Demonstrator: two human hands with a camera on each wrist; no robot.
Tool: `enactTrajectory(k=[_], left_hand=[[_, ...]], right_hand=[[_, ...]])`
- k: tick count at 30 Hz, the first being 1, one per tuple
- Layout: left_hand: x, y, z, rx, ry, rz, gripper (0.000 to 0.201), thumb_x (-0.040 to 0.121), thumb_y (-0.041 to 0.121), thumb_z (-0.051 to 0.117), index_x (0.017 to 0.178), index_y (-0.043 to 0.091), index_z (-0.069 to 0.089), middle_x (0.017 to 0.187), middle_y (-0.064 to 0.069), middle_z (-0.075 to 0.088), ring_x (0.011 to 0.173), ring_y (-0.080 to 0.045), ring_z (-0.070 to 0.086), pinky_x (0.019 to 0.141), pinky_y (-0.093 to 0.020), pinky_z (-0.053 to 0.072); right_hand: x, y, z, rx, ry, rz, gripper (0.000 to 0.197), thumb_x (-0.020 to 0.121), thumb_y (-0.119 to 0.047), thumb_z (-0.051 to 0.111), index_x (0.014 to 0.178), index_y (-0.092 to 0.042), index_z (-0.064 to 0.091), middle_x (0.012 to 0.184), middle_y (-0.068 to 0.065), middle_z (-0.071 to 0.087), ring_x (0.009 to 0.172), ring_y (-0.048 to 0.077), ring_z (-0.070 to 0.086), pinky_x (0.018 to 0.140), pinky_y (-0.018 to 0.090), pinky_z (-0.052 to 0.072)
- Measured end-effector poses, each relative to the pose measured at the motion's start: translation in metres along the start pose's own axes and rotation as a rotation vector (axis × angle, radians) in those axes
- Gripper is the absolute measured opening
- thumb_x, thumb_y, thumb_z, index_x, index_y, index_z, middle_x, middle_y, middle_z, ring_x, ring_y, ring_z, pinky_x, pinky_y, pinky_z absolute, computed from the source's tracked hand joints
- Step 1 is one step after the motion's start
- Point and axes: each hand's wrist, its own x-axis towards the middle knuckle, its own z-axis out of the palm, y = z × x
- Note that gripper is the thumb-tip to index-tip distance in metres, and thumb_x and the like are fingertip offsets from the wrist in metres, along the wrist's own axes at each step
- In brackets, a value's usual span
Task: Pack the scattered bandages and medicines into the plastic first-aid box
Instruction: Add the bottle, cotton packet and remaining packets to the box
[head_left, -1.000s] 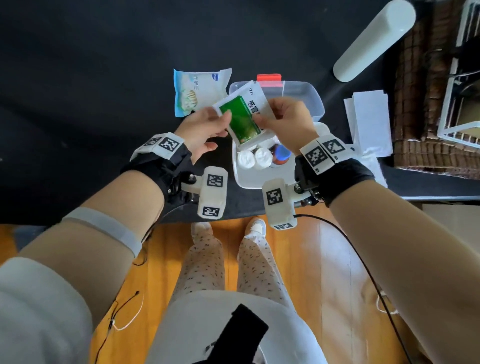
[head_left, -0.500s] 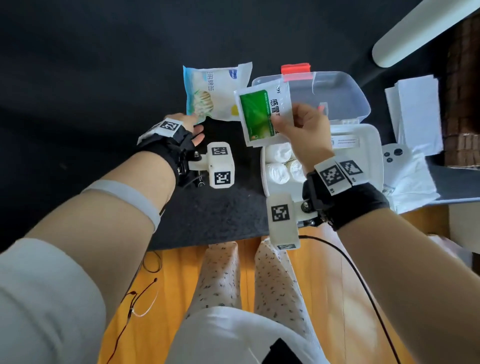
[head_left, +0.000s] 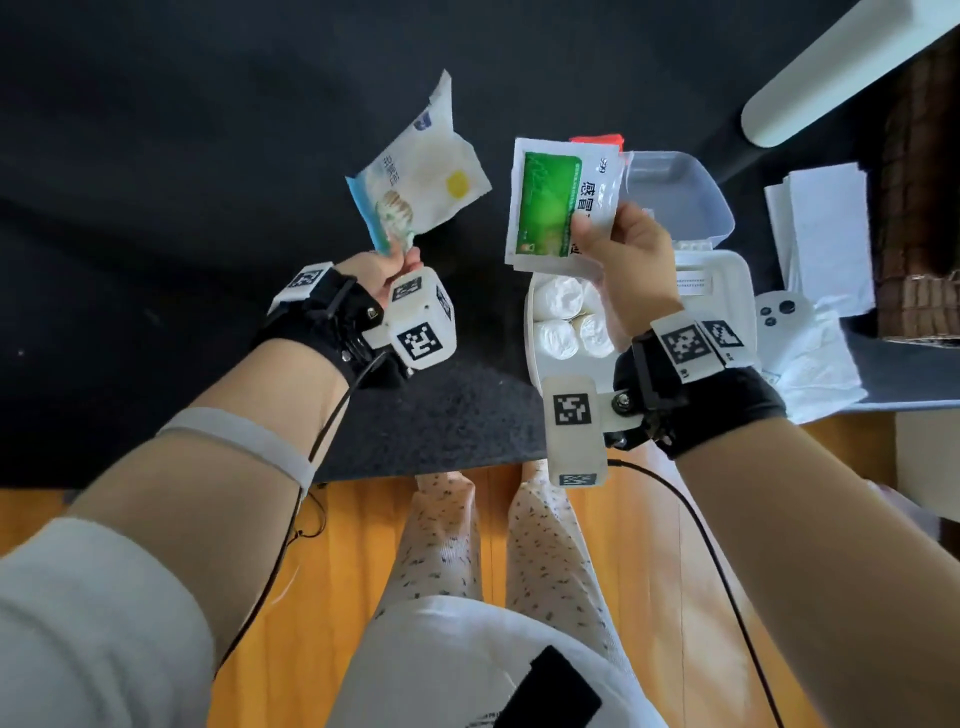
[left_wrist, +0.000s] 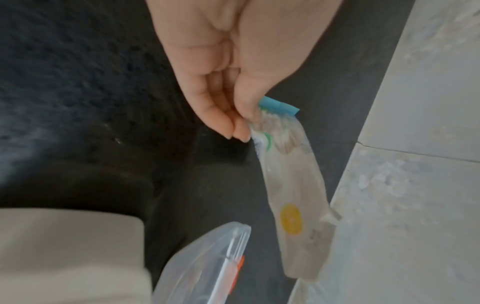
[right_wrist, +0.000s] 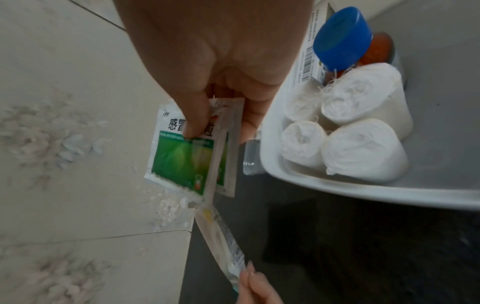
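My left hand (head_left: 397, 260) (left_wrist: 242, 125) pinches the corner of a blue-and-white cotton pack (head_left: 418, 179) (left_wrist: 293, 197), lifted off the black table. My right hand (head_left: 618, 244) (right_wrist: 221, 123) grips green-and-white medicine sachets (head_left: 558, 202) (right_wrist: 182, 156) just above the white first-aid box (head_left: 727, 270) (right_wrist: 337, 189). Inside the box lie several white bandage rolls (head_left: 566, 322) (right_wrist: 363, 150) and a blue-capped bottle (right_wrist: 340, 37). The box's clear lid (head_left: 680, 192) (left_wrist: 207, 265) with a red latch (head_left: 597, 139) lies open behind it.
White papers (head_left: 821, 228) and a white device on tissue (head_left: 784, 312) lie right of the box. A white cylinder (head_left: 831, 73) crosses the top right corner. The black table's front edge (head_left: 426, 467) runs above my knees; a pale tiled wall (left_wrist: 415, 144) stands behind.
My left hand has let go of the sachets, reached left, pinched the cotton pack and lifted it off the table. My right hand kept the sachets, raising them slightly above the box.
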Motion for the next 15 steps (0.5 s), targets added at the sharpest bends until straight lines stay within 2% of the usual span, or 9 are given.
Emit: enactTrajectory(k=[2, 4, 6, 7, 9, 10, 12, 13, 15], left_hand=[[-0.019, -0.003, 0.006, -0.062, -0.038, 0.026, 0.033, 0.102, 0.007, 0.026, 0.074, 0.011, 0.042, 0.069, 0.002, 0.047, 0.064, -0.007, 0.042, 0.05, -0.012, 0.043], [-0.038, -0.006, 0.017, -0.091, -0.043, 0.052, 0.026, 0.1, 0.003, 0.033, 0.078, 0.01, 0.047, 0.074, -0.002, 0.048, 0.058, -0.005, 0.055, 0.048, -0.01, 0.049], [-0.054, -0.008, 0.03, -0.071, -0.087, 0.089, 0.022, 0.097, 0.0, 0.038, 0.08, 0.009, 0.049, 0.076, -0.006, 0.049, 0.042, -0.002, 0.06, 0.047, -0.011, 0.052], [-0.061, -0.009, 0.036, -0.061, -0.102, 0.105, 0.021, 0.097, -0.001, 0.039, 0.081, 0.009, 0.05, 0.077, -0.006, 0.051, 0.04, -0.002, 0.061, 0.048, -0.012, 0.053], [-0.074, -0.01, 0.048, -0.038, -0.123, 0.124, 0.016, 0.095, -0.002, 0.042, 0.088, 0.008, 0.052, 0.081, -0.006, 0.054, 0.044, -0.002, 0.064, 0.053, -0.015, 0.056], [-0.08, -0.011, 0.054, 0.004, -0.141, 0.137, 0.015, 0.094, -0.003, 0.043, 0.096, 0.008, 0.053, 0.083, -0.005, 0.057, 0.05, -0.003, 0.067, 0.057, -0.017, 0.057], [-0.092, -0.014, 0.063, 0.122, -0.197, 0.15, 0.025, 0.093, -0.003, 0.047, 0.114, 0.009, 0.051, 0.093, -0.002, 0.061, 0.073, -0.008, 0.069, 0.072, -0.021, 0.056], [-0.097, -0.016, 0.068, 0.164, -0.214, 0.153, 0.032, 0.092, -0.003, 0.049, 0.122, 0.009, 0.049, 0.1, -0.002, 0.063, 0.086, -0.012, 0.067, 0.083, -0.025, 0.054], [-0.104, -0.021, 0.074, 0.205, -0.222, 0.172, 0.046, 0.09, -0.007, 0.049, 0.132, 0.01, 0.045, 0.115, -0.003, 0.059, 0.106, -0.017, 0.058, 0.101, -0.034, 0.044]], right_hand=[[-0.008, -0.011, 0.0, 0.1, -0.067, 0.001, 0.025, 0.075, -0.023, 0.065, 0.09, -0.003, 0.062, 0.091, 0.023, 0.06, 0.091, 0.036, 0.06, 0.099, 0.058, 0.044], [-0.016, -0.026, -0.003, 0.176, -0.141, 0.012, 0.008, 0.084, -0.011, 0.059, 0.09, -0.007, 0.061, 0.091, 0.017, 0.062, 0.088, 0.03, 0.061, 0.098, 0.052, 0.047], [-0.019, -0.038, -0.008, 0.186, -0.197, 0.021, 0.008, 0.09, -0.003, 0.053, 0.092, -0.006, 0.061, 0.091, 0.014, 0.065, 0.078, 0.02, 0.066, 0.081, 0.037, 0.058], [-0.018, -0.042, -0.012, 0.148, -0.21, 0.024, 0.008, 0.09, -0.003, 0.054, 0.092, -0.005, 0.061, 0.093, 0.015, 0.066, 0.078, 0.02, 0.068, 0.075, 0.033, 0.059], [-0.02, -0.049, -0.022, 0.05, -0.198, 0.022, 0.005, 0.087, -0.005, 0.058, 0.087, -0.007, 0.062, 0.096, 0.016, 0.066, 0.088, 0.03, 0.067, 0.085, 0.044, 0.056], [-0.021, -0.052, -0.029, 0.024, -0.185, 0.021, 0.006, 0.087, -0.005, 0.059, 0.082, -0.009, 0.062, 0.091, 0.014, 0.067, 0.087, 0.03, 0.066, 0.089, 0.048, 0.054], [-0.022, -0.053, -0.048, 0.004, -0.163, -0.01, 0.015, 0.085, -0.004, 0.061, 0.073, -0.012, 0.06, 0.078, 0.005, 0.066, 0.074, 0.021, 0.065, 0.088, 0.046, 0.055], [-0.022, -0.052, -0.059, -0.006, -0.158, -0.046, 0.018, 0.084, -0.003, 0.062, 0.07, -0.013, 0.059, 0.071, 0.001, 0.066, 0.067, 0.015, 0.063, 0.083, 0.04, 0.058], [-0.025, -0.05, -0.08, -0.044, -0.17, -0.119, 0.023, 0.084, -0.001, 0.062, 0.067, -0.015, 0.056, 0.055, -0.011, 0.064, 0.052, 0.001, 0.059, 0.061, 0.02, 0.055]])
